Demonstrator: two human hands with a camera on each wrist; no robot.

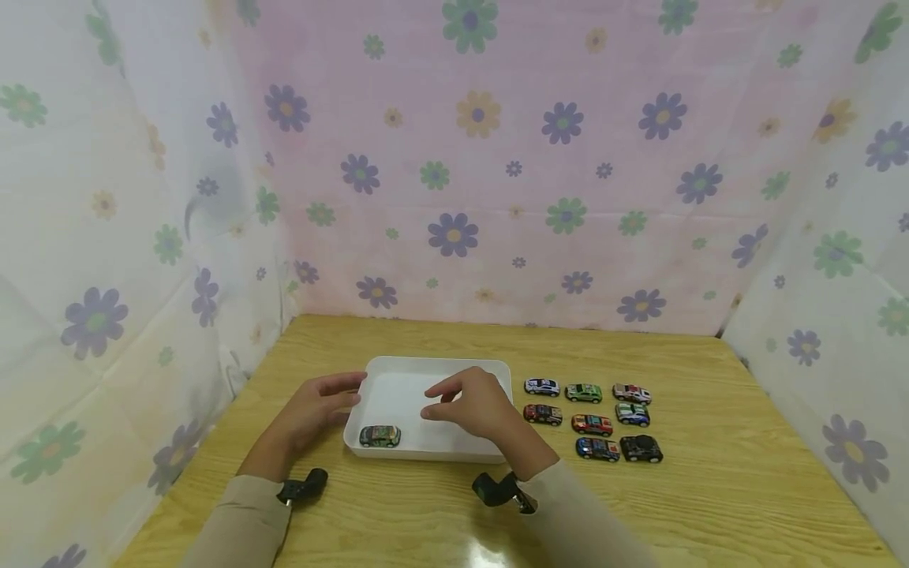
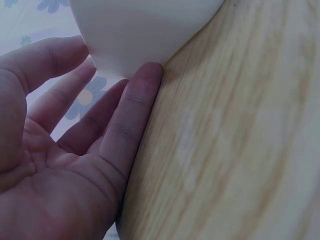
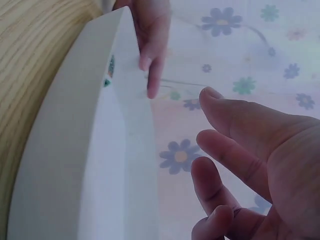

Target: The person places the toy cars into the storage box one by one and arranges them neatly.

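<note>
A white tray [image 1: 440, 454] lies on the wooden table, with a dark multicoloured toy car [image 1: 379, 436] in its front left corner. My left hand [image 1: 317, 412] is at the tray's left end. In the left wrist view its fingertips touch the tray's outer wall [image 2: 135, 37], the fingers uncurled. Over the right part of the tray hovers my right hand [image 1: 481, 404], thumb and fingers apart with nothing between them. The right wrist view shows the same hand [image 3: 260, 165] above the tray, with only a sliver of the toy car visible past the rim.
Right of the tray, several toy cars stand in loose rows, among them a green car [image 1: 584, 393], a red-orange car [image 1: 592, 424] and a black car [image 1: 641, 448]. Flowered cloth [image 1: 454, 276] encloses the table [image 1: 710, 489] at the back and both sides.
</note>
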